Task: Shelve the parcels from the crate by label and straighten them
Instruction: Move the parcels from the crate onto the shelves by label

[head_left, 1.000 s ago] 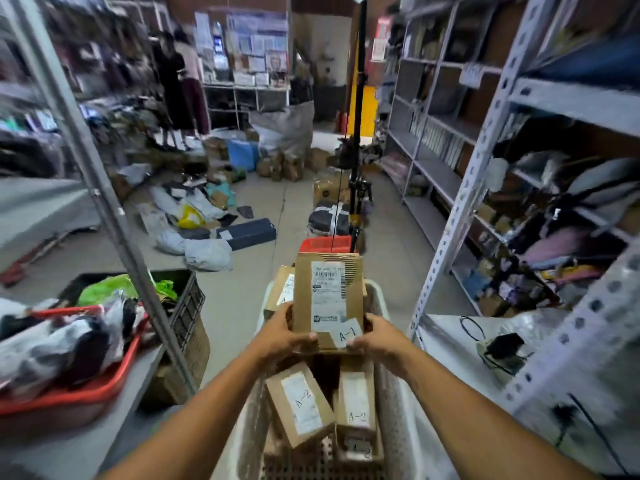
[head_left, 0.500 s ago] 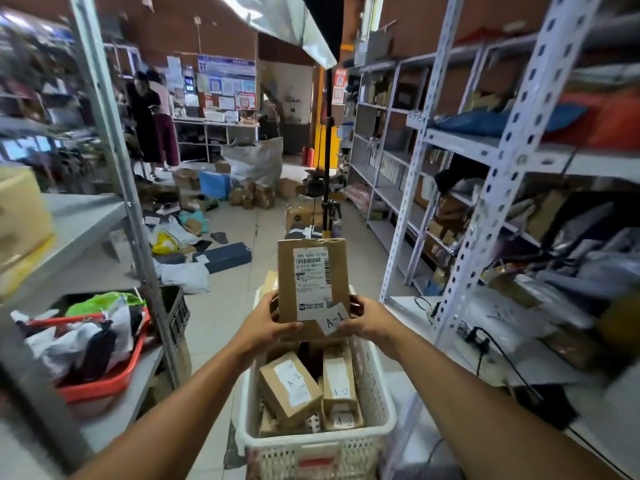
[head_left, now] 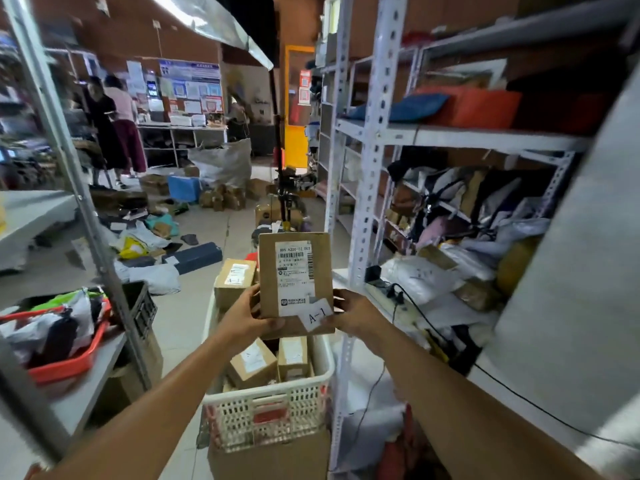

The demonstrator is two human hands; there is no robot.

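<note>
A flat brown cardboard parcel [head_left: 294,268] with a white shipping label and a small tag reading A-1 stands upright in the air above the white plastic crate [head_left: 266,410]. My left hand [head_left: 244,318] grips its lower left edge and my right hand [head_left: 348,311] grips its lower right edge. In the crate below lie several more brown parcels [head_left: 252,363] with white labels. Another brown box [head_left: 233,282] sits at the crate's far left end.
A grey metal rack [head_left: 367,168] full of bags and parcels stands on the right. Another rack post [head_left: 69,168] is on the left, with a red basket [head_left: 65,365] on its shelf. Parcels litter the aisle floor; two people stand far back left. A power strip [head_left: 384,292] lies on the right shelf.
Both hands have lifted the A-1 parcel higher above the crate. The view has tilted up, so more of the racks shows now.
</note>
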